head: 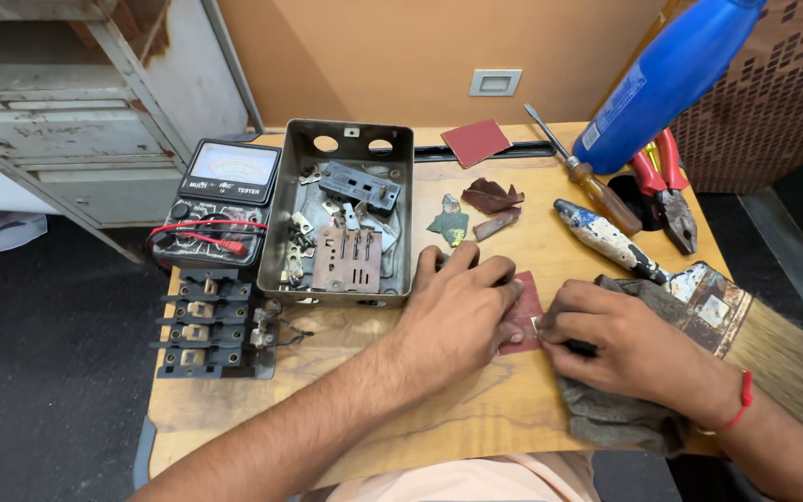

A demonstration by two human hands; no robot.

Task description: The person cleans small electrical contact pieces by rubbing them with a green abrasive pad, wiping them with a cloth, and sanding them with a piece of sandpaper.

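Wooden desk [327, 390] carrying, left to right: black switch block [204, 325], analogue multimeter [220, 204], grey metal box [346, 214], sandpaper pieces [476, 141], screwdriver [587, 181], red-handled pliers [666, 186], blue bottle [666, 79], grey cloth [615, 418], and paintbrush [699, 297] lying at the right edge.

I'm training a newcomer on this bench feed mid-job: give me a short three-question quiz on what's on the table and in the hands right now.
1. True or false: the left hand presses flat on the reddish sandpaper sheet.
2. Which lies inside the grey metal box? A) red-handled pliers B) loose metal contacts and a slotted plate C) a paintbrush
3. Fill in: the right hand pinches a small ____ part against the sandpaper, resting on a dark cloth.

Key:
1. True.
2. B; the red-handled pliers and paintbrush lie on the wooden table to the right.
3. Metal.
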